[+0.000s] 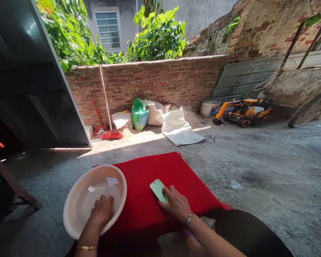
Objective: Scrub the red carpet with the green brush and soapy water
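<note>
A light green phone (158, 191) lies on a red cloth-covered table (160, 167). My right hand (176, 203), with a silver bracelet at its wrist, grips the phone's near end between thumb and fingers. To the left, a pale round basin (69, 210) of water stands on the table, its left side reaching past the edge. My left hand (103, 211) dips inside it, fingers slightly apart and their undersides hidden. Nothing shows in this hand. Bright reflections lie on the water (89, 200).
Past the table, a red broom (112, 134), a green sack (139, 116) and a white sheet-like sack (180, 128) lie by a brick wall (163, 80). A toy excavator (247, 113) and a bucket (209, 107) stand right. A dark metal door (42, 96) is left.
</note>
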`<action>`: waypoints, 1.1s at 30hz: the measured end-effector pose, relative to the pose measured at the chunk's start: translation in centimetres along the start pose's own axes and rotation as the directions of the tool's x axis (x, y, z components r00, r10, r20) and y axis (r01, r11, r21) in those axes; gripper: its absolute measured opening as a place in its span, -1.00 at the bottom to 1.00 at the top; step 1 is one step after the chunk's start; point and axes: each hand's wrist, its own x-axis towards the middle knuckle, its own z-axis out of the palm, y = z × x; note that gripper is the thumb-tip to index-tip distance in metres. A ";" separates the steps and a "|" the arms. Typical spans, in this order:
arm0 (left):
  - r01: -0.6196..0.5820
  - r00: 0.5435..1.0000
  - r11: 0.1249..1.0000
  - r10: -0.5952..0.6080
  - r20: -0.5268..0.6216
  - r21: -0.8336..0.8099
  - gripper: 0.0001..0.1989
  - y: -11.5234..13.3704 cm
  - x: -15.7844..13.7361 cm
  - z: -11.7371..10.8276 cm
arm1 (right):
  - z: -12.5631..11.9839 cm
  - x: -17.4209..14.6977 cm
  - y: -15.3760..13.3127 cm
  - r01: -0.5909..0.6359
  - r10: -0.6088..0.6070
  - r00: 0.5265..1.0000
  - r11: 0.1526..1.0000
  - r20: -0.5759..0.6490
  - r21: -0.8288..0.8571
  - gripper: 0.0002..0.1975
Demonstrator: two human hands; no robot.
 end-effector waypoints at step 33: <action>-0.117 0.986 0.993 0.117 -0.116 0.004 -0.50 -1.5 3.6 2.4 | 1.7 -4.5 2.3 0.037 -0.031 0.996 0.998 -0.085 0.059 -0.77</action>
